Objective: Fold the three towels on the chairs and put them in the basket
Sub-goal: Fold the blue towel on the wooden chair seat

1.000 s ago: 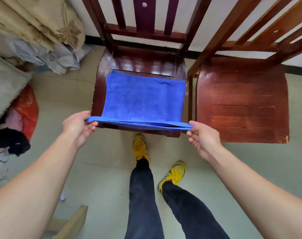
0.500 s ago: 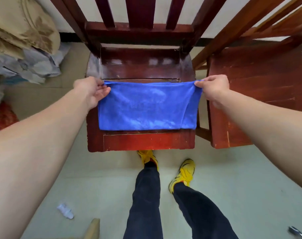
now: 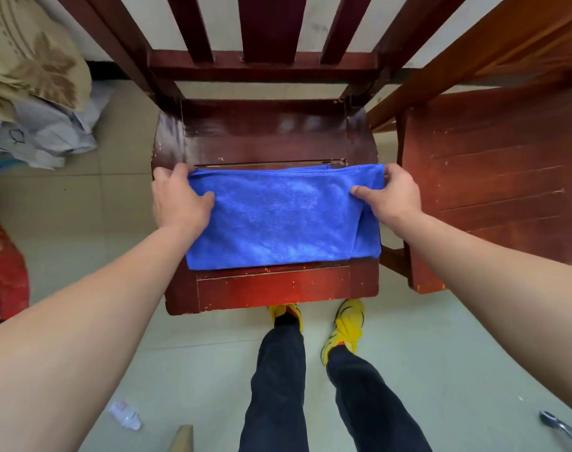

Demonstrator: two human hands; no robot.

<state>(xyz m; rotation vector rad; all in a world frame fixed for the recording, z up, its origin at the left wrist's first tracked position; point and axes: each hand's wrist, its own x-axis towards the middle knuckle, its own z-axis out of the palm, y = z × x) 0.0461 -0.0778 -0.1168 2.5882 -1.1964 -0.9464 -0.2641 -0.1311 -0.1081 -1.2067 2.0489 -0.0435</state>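
Blue towel [image 3: 278, 220] folded flat on the middle chair [image 3: 265, 135] seat, left hand [image 3: 180, 200] pinching its far left corner, right hand [image 3: 392, 197] pinching the far right corner, right edge apparently doubled, second chair [image 3: 493, 177] beside

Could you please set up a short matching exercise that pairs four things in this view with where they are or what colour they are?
Column one:
1. towel
2. shoes
3. left hand
4. right-side chair

Column two:
A. yellow, on the floor in front of the chair
B. bare seat, nothing lying on it
C. blue, folded on the middle chair's seat
D. gripping the towel's far left corner

Pairs: 1-C, 2-A, 3-D, 4-B
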